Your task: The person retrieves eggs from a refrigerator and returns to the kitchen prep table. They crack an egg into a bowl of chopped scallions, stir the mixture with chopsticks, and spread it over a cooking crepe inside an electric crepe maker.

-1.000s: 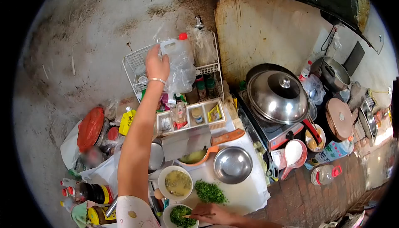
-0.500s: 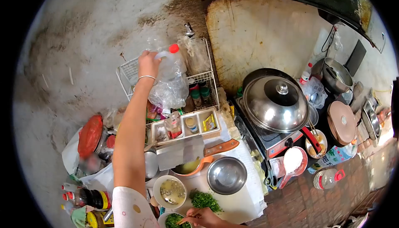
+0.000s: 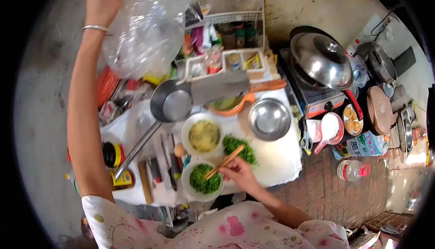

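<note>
My left hand [image 3: 105,3] is raised at the top left, closed on a clear, shiny plastic jug [image 3: 147,26]. The upper part of that jug is cut off by the frame's edge. Wooden chopsticks [image 3: 226,160] are gripped in my right hand [image 3: 239,173], their tips in a white bowl of chopped greens [image 3: 205,179]. More chopped greens [image 3: 239,149] lie on the board just above this hand. Beside them stands a white bowl of yellowish liquid [image 3: 204,135].
A cleaver [image 3: 222,88] lies across an orange-rimmed bowl [image 3: 235,107], next to a long-handled pan [image 3: 174,104] and a steel bowl [image 3: 269,119]. Knives [image 3: 172,160] and an egg [image 3: 180,150] are at the left. Rightward, a lidded wok [image 3: 321,58] sits on a stove.
The left hand has lifted the jug off the rack, up and to the left, closer to me. My view has tilted down. The right hand keeps hold of the chopsticks at the greens bowl.
</note>
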The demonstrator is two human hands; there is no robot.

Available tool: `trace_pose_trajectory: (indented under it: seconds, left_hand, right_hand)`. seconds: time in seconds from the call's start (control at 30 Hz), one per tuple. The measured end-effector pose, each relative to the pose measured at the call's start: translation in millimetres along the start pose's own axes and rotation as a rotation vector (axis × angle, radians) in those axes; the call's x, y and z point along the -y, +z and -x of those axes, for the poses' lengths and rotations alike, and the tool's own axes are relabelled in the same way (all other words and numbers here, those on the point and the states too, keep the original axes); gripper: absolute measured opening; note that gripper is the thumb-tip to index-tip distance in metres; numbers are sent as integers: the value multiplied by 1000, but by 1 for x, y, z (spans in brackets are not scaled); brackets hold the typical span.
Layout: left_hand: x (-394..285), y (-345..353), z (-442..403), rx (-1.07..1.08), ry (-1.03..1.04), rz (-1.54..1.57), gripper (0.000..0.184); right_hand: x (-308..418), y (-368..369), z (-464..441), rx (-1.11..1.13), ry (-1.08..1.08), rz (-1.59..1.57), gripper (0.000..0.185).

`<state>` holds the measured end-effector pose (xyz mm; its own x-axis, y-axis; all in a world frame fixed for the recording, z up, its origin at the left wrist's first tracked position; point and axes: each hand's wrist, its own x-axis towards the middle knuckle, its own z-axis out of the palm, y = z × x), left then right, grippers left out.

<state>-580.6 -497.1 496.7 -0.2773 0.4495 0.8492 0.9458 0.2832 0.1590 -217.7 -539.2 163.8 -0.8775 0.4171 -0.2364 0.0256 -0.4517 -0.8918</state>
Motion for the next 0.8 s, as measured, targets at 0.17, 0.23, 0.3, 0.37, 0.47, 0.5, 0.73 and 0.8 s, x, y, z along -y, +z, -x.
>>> trace_pose_trajectory:
  seconds: [0.17, 0.23, 0.3, 0.37, 0.47, 0.5, 0.73, 0.8]
  left_hand:
    - [-37, -101, 89, 262, -49, 164, 21]
    - [-48, -129, 124, 360, 5, 181, 18]
    - [-53, -150, 158, 481, 60, 188, 20]
    - [-50, -161, 189, 570, 145, 161, 23]
    - [-56, -172, 231, 633, 100, 194, 24]
    - [-58, -177, 241, 679, 93, 187, 26]
    - [-71, -185, 267, 801, 261, 104, 31]
    - [-71, -183, 273, 822, 286, 105, 29]
  right_hand:
    - [1, -1, 37, -146, 107, 25, 15]
    - [29, 6, 52, -199, 104, 62, 13]
    - [59, 13, 52, -258, -37, 97, 8]
    - [92, 31, 44, -229, -279, 168, 10]
    - [124, 70, 34, -71, -467, 350, 19]
    - [125, 83, 29, -3, -582, 443, 21]
    - [110, 133, 20, 127, -664, 1274, 35]
    - [96, 129, 19, 172, -587, 1192, 34]
